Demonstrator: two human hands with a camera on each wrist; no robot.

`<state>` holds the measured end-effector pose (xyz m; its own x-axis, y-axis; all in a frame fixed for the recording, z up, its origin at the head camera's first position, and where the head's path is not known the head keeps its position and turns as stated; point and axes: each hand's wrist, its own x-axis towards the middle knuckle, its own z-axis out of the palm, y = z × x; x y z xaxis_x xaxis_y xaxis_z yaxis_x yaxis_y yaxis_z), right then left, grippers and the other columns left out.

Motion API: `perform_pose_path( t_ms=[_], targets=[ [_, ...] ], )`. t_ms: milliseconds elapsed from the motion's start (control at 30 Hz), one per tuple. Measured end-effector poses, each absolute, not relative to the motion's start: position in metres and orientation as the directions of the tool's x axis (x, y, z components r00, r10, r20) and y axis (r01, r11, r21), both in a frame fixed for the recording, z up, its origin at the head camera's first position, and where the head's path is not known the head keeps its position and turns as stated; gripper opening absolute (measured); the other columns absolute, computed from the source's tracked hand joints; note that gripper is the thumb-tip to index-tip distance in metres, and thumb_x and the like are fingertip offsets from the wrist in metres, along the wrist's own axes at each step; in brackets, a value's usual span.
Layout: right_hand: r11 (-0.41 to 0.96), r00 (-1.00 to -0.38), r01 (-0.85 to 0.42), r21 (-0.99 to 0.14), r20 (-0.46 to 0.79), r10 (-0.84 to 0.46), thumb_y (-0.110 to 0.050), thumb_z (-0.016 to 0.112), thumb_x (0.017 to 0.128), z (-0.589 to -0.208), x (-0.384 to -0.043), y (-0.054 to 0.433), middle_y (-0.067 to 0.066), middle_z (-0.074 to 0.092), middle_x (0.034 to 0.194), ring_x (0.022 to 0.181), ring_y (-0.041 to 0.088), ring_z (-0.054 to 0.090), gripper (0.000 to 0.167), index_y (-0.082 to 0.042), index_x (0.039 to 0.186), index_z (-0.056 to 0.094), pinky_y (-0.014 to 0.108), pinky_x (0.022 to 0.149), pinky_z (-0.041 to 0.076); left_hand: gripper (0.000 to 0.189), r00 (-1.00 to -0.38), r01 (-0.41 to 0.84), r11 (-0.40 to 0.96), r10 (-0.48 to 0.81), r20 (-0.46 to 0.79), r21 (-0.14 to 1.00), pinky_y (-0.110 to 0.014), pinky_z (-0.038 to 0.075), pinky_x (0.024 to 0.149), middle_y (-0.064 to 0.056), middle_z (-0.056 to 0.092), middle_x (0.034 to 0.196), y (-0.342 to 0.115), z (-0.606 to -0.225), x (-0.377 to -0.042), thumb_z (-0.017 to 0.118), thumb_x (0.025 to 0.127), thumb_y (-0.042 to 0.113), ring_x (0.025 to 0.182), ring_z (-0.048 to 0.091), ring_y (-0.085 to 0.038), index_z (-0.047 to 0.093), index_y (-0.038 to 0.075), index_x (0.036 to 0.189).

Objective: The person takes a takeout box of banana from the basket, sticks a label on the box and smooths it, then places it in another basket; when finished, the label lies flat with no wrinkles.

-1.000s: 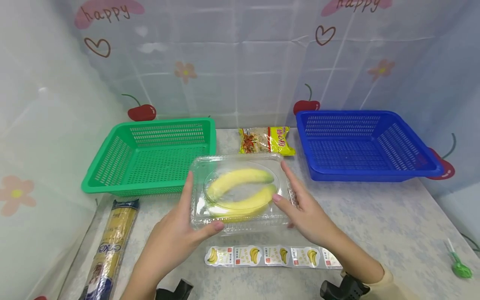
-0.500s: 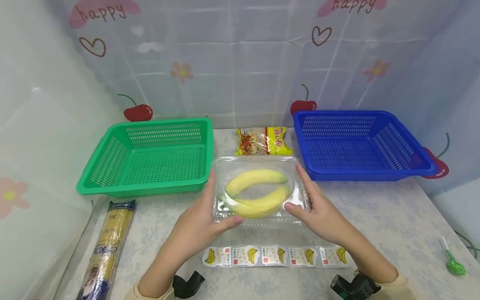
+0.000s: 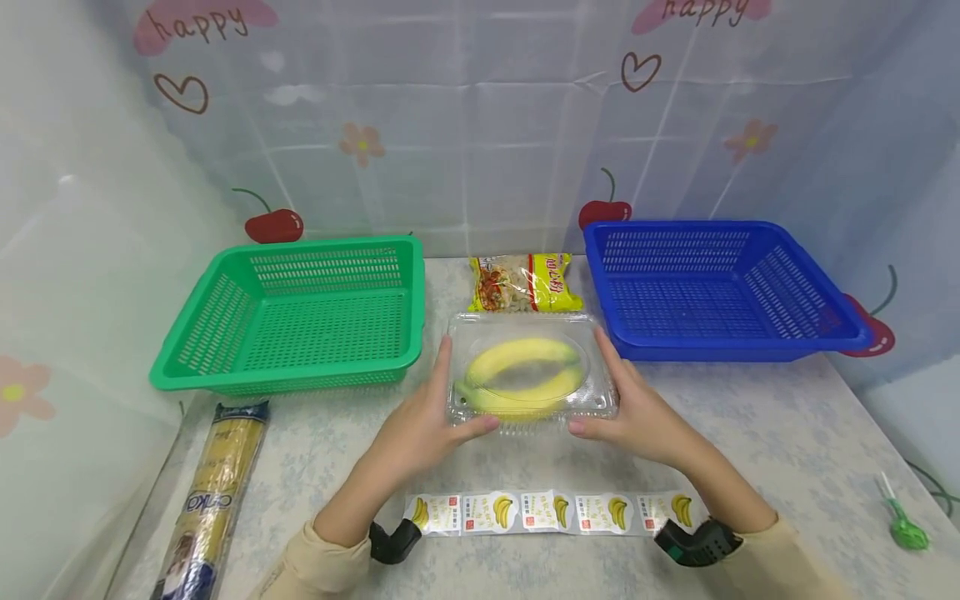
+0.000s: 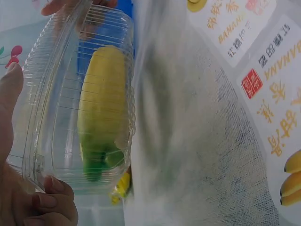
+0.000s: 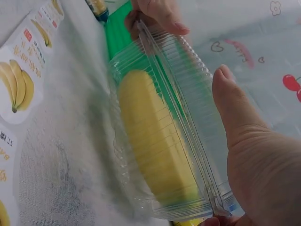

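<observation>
Far left, a long yellow pack is lying lengthwise on the table, running out of frame at the bottom. Behind it, the green basket is sitting near the printed curtain. Next over, the left hand is gripping the left end of a clear box; in the left wrist view its thumb is lying along the lid side and its fingers are curling at the rim. Box is being held at centre between both hands, looking raised, a shadow falling on the table under it. Two bananas are lying inside, curving, showing some green at the ends. Just behind the box, a noodle bag is lying flat between the baskets. In front, a strip of banana stickers is stretching across the table, apart from the box. The right hand is gripping the right end, thumb extending by the lid, fingertips showing at the rim in the right wrist view. Behind it, the blue basket is standing at right. Far right, a green lollipop is lying near the table edge.
</observation>
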<state>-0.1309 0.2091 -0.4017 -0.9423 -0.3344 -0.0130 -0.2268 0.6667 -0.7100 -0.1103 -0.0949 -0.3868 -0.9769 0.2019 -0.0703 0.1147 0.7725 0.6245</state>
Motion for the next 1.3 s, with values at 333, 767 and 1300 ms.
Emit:
perform_pose_path(
  t_ms=[333,767,1300],
  targets=[
    [0.656,-0.944,-0.202,-0.727,-0.035,-0.329,-0.049,0.083,0.077,-0.420,-0.156,0.207,0.022,0.010,0.164,0.146,0.045,0.025,0.127,-0.039,0.155,-0.016,0.072,0.107,0.031,0.120,-0.973,0.097,0.720,0.213,-0.086,0.687,-0.056,0.045,0.105,-0.015,0.030,0.161,-0.096,-0.406,-0.136,0.070,0.081,0.066,0.135,0.049,-0.040,-0.023,0.040,0.152],
    [0.633,-0.943,-0.156,-0.758,-0.076,-0.323,-0.050,0.078,0.081,-0.428,-0.173,0.205,0.010,-0.005,0.168,0.151,0.047,0.001,0.123,-0.036,0.156,-0.019,0.075,0.111,0.016,0.117,-0.977,0.051,0.697,0.184,-0.109,0.716,-0.059,0.039,0.109,-0.009,0.020,0.165,-0.095,-0.417,-0.153,0.069,0.081,0.067,0.141,0.040,-0.040,-0.021,0.044,0.152],
    [0.619,-0.946,-0.130,-0.775,-0.090,-0.311,-0.049,0.074,0.086,-0.431,-0.172,0.203,0.006,-0.010,0.167,0.151,0.047,-0.004,0.117,-0.034,0.156,-0.019,0.078,0.109,0.013,0.115,-0.978,0.043,0.701,0.175,-0.113,0.712,-0.060,0.042,0.106,-0.011,0.024,0.164,-0.095,-0.421,-0.156,0.068,0.082,0.066,0.138,0.045,-0.042,-0.021,0.044,0.152]
  ],
)
